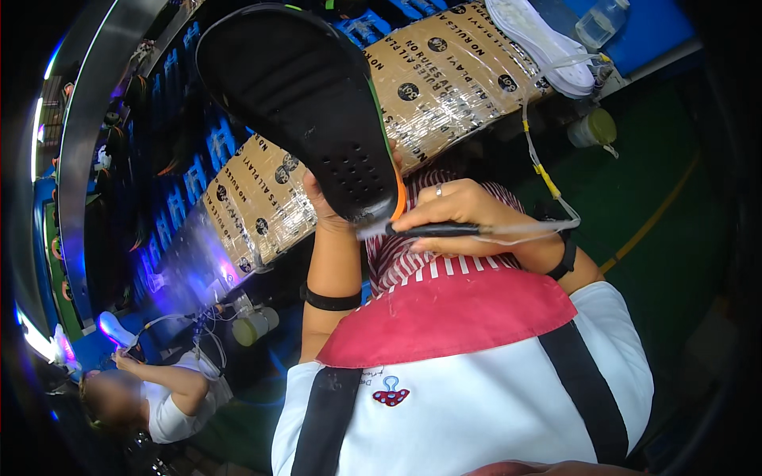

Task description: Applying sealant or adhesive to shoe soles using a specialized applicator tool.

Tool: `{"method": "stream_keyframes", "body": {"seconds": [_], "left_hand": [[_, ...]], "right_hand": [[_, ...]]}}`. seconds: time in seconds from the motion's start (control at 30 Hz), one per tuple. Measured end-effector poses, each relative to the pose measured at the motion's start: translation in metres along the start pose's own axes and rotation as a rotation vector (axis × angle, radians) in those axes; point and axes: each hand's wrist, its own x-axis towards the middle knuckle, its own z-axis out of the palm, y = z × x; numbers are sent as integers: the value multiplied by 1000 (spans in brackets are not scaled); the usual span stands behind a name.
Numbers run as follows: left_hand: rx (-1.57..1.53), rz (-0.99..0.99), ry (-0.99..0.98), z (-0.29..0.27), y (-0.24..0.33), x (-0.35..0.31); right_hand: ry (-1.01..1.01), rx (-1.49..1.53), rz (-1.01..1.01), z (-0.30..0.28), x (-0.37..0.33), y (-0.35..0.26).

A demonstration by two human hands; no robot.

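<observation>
My left hand (321,198) grips a large black shoe sole (294,87) near its heel, with the thumb at one edge and the rest of the hand behind it. Small round holes dot the heel, and the rim shows orange and green. Pinched in my right hand (472,210) is a black-handled brush (436,229), to which a thin pale tube (528,230) runs. Its pale bristles (371,231) are at the heel end of the sole; whether they touch it I cannot tell.
Behind the sole lies a bench covered with printed brown cardboard under shiny film (452,79). White soles (548,47), a see-through bottle (603,22) and a lidded pot (591,128) are at the upper right. Another person (171,397) works at lower left, near a second pot (255,325).
</observation>
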Motion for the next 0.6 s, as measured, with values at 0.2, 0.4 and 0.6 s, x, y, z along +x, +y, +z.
{"method": "stream_keyframes", "body": {"seconds": [0.2,0.4,0.6], "left_hand": [[170,14,109,-15,11,-2],[181,52,111,-16,20,-4],[242,-131,9,15,31,3]], "right_hand": [[116,-66,24,1,-1,8],[-6,32,-70,-2,-5,9],[52,-100,-19,1,-5,14]]}}
